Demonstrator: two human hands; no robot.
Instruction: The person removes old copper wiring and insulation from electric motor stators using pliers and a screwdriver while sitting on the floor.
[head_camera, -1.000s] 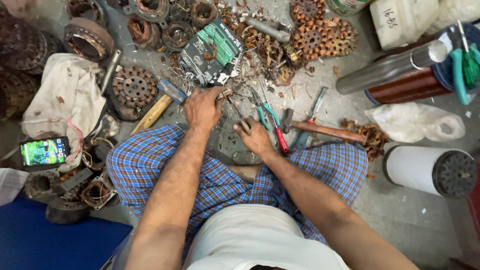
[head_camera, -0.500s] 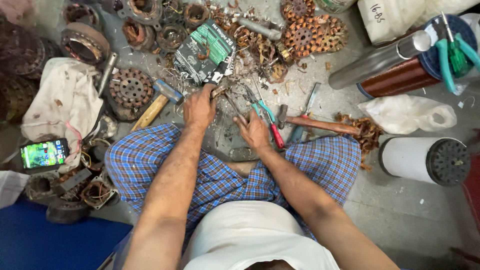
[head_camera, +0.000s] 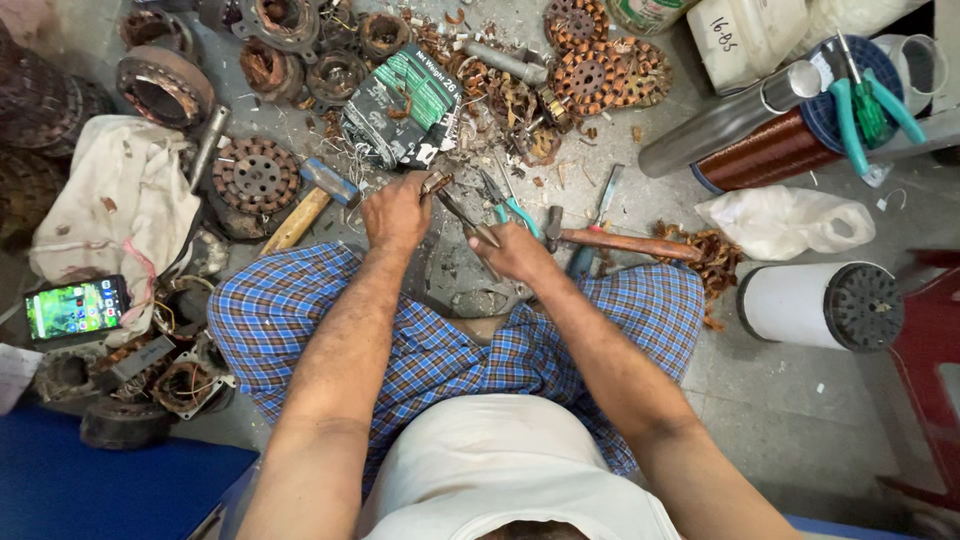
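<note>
On the floor (head_camera: 800, 420), between the person's knees, a thin metal tool (head_camera: 468, 218) is sitting in both hands. The left hand (head_camera: 397, 212) is curling tight around its top end. The right hand (head_camera: 520, 252) is gripping the lower end. A hammer (head_camera: 620, 243) and green pliers (head_camera: 510, 205) are lying just beside. A phone (head_camera: 76, 307) is glowing far off to the left.
</note>
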